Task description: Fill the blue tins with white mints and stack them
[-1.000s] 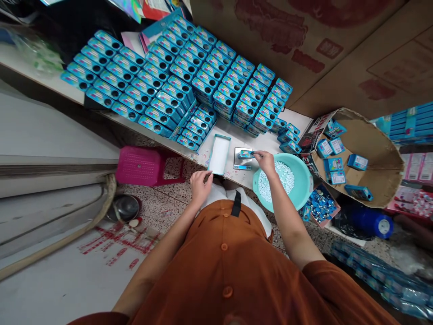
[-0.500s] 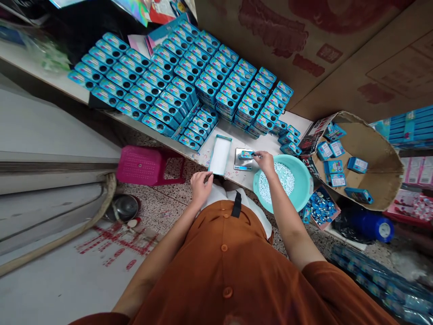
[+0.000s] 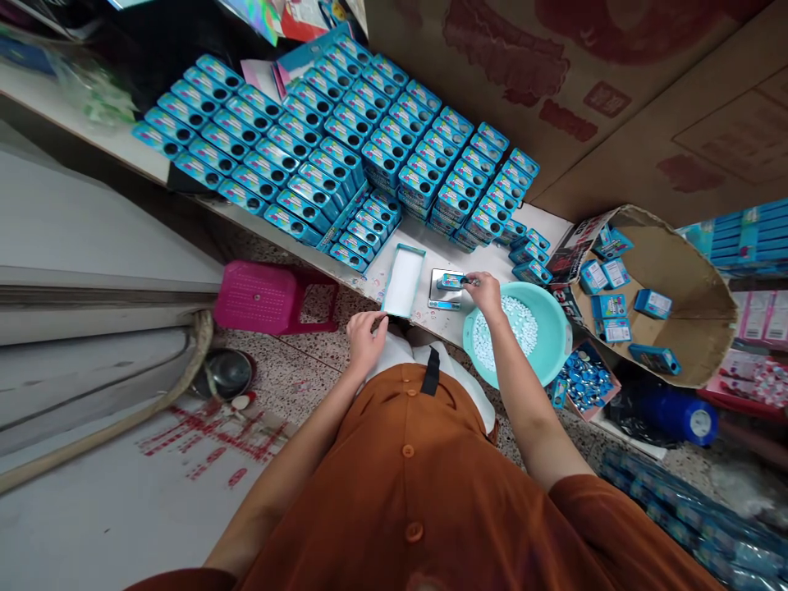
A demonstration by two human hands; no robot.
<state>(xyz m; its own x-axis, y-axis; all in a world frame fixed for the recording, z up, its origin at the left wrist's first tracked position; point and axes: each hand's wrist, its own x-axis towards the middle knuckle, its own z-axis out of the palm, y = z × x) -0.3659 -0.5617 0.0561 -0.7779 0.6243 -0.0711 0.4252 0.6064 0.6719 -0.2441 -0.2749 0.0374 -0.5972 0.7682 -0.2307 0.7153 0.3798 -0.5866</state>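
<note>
In the head view, one blue tin [image 3: 451, 281] sits on the one digital scale [image 3: 435, 297] at the fingertips of the right hand [image 3: 485, 295], seemingly mid-weighing; apart from it, the left hand [image 3: 368, 335] curls at one white-lined tray [image 3: 405, 281], and whether either grips I cannot tell. Beyond the hands stand dozens of stacked tins [image 3: 311, 193], perhaps done; right of the right hand, past one basin [image 3: 557, 332] of uncountable white pellets [image 3: 515, 322], one carton [image 3: 695, 336] holds at least seven loose tins [image 3: 653, 304], perhaps left.

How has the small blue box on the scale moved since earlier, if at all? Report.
No: against the scale, the small blue box shows no visible shift.
</note>
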